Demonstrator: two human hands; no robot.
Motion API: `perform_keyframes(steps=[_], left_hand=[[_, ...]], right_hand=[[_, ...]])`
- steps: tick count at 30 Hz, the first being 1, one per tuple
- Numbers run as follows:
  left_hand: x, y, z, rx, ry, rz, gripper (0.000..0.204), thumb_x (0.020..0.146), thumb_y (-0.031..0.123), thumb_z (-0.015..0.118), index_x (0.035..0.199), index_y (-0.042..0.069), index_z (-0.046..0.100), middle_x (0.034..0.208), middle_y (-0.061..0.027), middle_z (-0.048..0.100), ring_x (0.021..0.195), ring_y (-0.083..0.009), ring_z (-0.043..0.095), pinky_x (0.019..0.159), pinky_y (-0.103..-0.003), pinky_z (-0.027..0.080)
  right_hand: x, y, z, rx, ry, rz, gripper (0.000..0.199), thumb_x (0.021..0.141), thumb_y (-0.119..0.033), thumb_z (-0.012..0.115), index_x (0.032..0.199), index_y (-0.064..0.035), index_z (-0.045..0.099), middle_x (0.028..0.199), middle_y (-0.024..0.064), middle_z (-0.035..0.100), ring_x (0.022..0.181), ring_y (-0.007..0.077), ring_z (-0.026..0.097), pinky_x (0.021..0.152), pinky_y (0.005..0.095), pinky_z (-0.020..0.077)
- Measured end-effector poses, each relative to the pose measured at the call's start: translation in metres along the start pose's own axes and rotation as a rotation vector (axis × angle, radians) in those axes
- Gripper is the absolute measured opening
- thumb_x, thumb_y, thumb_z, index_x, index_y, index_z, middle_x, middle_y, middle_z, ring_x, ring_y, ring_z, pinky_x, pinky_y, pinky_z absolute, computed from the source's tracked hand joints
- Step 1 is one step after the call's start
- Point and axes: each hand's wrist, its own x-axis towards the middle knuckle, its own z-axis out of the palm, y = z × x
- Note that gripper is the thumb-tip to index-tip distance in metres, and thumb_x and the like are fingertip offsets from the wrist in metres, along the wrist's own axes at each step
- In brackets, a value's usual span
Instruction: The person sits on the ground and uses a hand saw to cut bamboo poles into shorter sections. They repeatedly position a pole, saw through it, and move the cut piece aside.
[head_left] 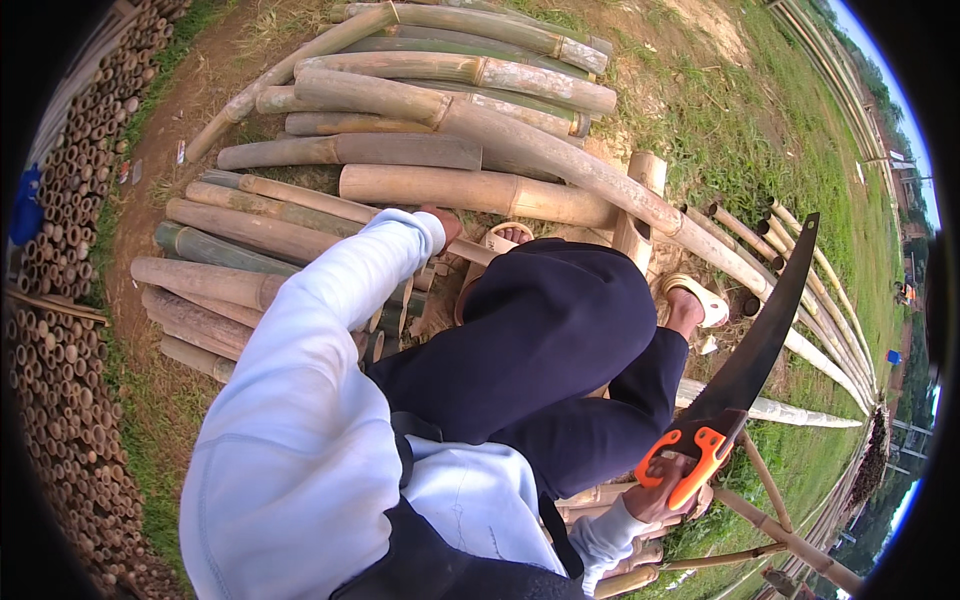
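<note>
My right hand [658, 492] is closed round the orange handle of a hand saw [757, 350], out to the right of my knees. The saw's long dark blade points up and away, apart from the bamboo. My left hand [440, 226], half hidden by its pale sleeve, is closed on a thin bamboo pole [310, 196]. That pole runs from the pile on the left toward my legs. Just beyond lies a thick cut bamboo length [480, 194], its right end by a short upright-looking bamboo piece [632, 240].
Cut bamboo lengths [230, 232] lie side by side at my left, with more poles [450, 70] ahead. A long bamboo pole [600, 185] slants across to the right. Stacked bamboo [60, 400] lines the far left. My sandalled foot [690, 305] rests on the ground.
</note>
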Motion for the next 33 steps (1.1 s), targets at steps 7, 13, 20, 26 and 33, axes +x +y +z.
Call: perform_keyframes(steps=[7,13,20,26,33], left_hand=[[-0.019,-0.018,0.0,-0.042,0.501,0.076,0.042,0.086,0.017,0.07,0.124,0.014,0.053,0.104,-0.0144,0.071,0.1,-0.0369,0.07,0.084,-0.05,0.054],[-0.052,-0.022,-0.049,0.117,0.735,0.264,0.066,0.089,0.053,0.071,0.144,0.023,0.05,0.1,-0.0116,0.07,0.087,-0.0332,0.072,0.077,-0.048,0.057],[-0.061,0.003,-0.168,0.24,0.851,0.264,0.078,0.093,0.08,0.043,0.147,0.025,0.051,0.089,-0.0122,0.072,0.072,-0.0357,0.072,0.067,-0.048,0.059],[-0.034,0.032,-0.23,0.308,0.657,0.289,0.075,0.096,0.082,0.032,0.139,0.023,0.05,0.088,-0.0154,0.072,0.075,-0.0389,0.072,0.071,-0.053,0.058],[0.007,0.065,-0.235,0.293,0.517,0.265,0.073,0.097,0.082,0.029,0.133,0.022,0.05,0.088,-0.0167,0.072,0.082,-0.041,0.072,0.076,-0.053,0.057]], right_hand=[[0.001,0.001,0.004,0.028,0.0,-0.01,0.012,0.093,-0.01,0.069,0.091,0.0007,0.065,0.062,0.0023,0.051,0.058,0.0125,0.049,0.059,0.0278,0.0412],[0.006,0.011,0.005,0.0,0.018,-0.023,0.025,0.096,-0.017,0.07,0.077,-0.0024,0.06,0.06,0.003,0.051,0.057,0.0144,0.049,0.059,0.0292,0.0418],[0.01,0.004,0.012,0.034,0.017,0.061,0.031,0.096,-0.014,0.064,0.069,0.0,0.057,0.058,0.0063,0.053,0.059,0.0173,0.052,0.066,0.0343,0.0479],[0.01,0.013,0.008,0.09,-0.036,0.065,0.033,0.096,-0.016,0.064,0.068,-0.0018,0.055,0.059,0.0051,0.052,0.061,0.0163,0.051,0.067,0.0334,0.0473],[0.009,0.009,0.007,0.048,0.01,0.134,0.033,0.095,-0.018,0.065,0.068,-0.0025,0.055,0.061,0.0058,0.054,0.062,0.0166,0.052,0.066,0.0327,0.0465]])
